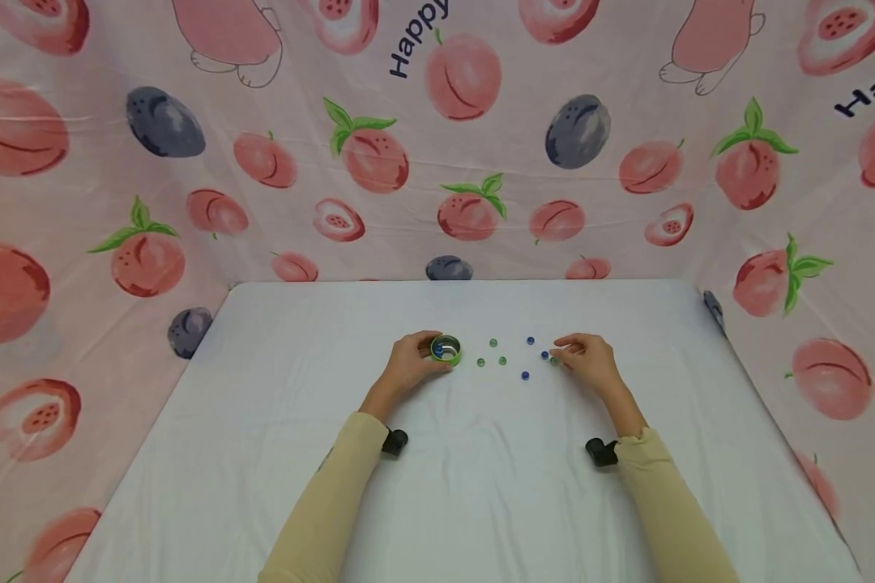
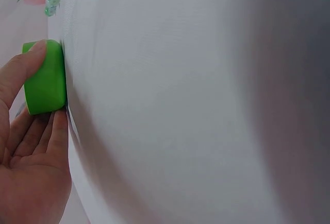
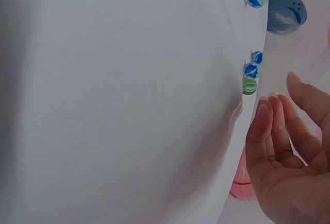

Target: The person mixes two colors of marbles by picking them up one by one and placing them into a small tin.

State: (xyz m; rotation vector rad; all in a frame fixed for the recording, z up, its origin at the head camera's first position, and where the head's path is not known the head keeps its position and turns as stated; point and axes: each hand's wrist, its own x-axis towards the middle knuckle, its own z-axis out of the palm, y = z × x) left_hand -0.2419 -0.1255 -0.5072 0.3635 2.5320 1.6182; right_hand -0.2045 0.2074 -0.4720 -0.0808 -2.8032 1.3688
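Note:
My left hand (image 1: 411, 361) grips a small round green container (image 2: 45, 82), thumb on one side and fingers on the other. It stands upright on the table, its inside shiny, with a blue marble (image 1: 439, 350) in it. Over to the right, my right hand (image 1: 589, 360) is beside a green marble (image 3: 249, 86), thumb and fingers apart with nothing between them. Close to that marble lies a blue marble (image 1: 544, 355). Two more blue marbles lie nearby, one farther back (image 1: 531, 341) and one nearer (image 1: 526, 376).
Between the container and the blue marbles, three green marbles lie loose: one at the back (image 1: 493, 342), one at the left (image 1: 480, 362), one at the right (image 1: 502, 360). A white cloth (image 1: 452, 486) with wrinkles covers the table. Fruit-printed curtains (image 1: 408, 251) stand behind and at the sides.

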